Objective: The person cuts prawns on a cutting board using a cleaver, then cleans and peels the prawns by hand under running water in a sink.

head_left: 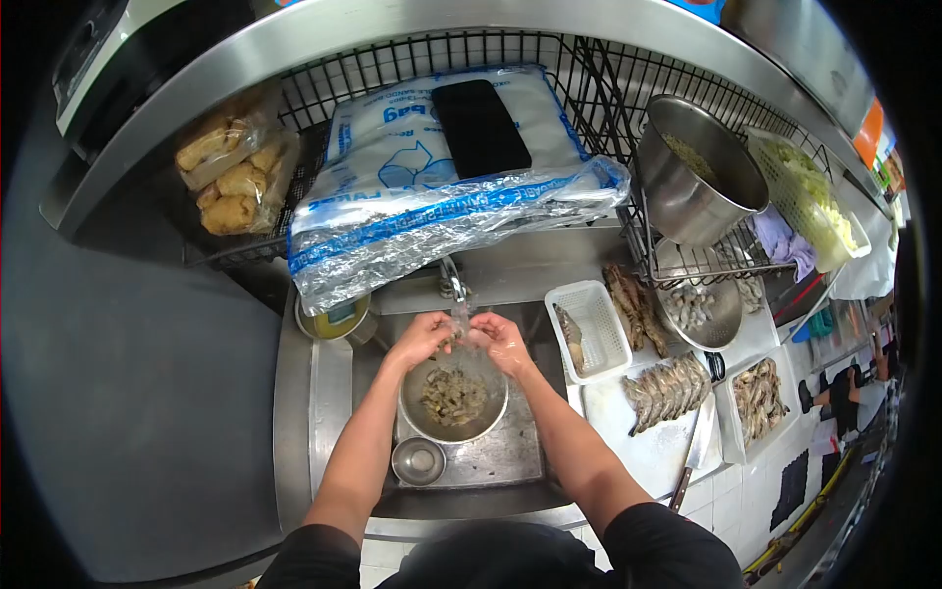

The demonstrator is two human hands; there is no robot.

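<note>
My left hand [423,337] and my right hand [498,342] meet at the running faucet [452,282], fingers curled close together in the water. Both seem to pinch something small, but splashing water and the fingers hide what it is. Just below them, a round metal bowl [404,412] stands in the steel sink [520,447]. Wet, greyish-brown pieces of seafood [453,397] lie in the bowl; their exact kind is hard to make out. A smaller metal bowl [419,461] sits on the sink floor, near the larger bowl's lower left side.
Right of the sink are a white basket [589,329] with a shrimp, a cutting board [628,447] bearing a row of shrimp, a knife [699,444], and a tray of shrimp [756,402]. A wire rack overhead holds packaged bags [392,187], a phone [481,128] and a pot [692,187].
</note>
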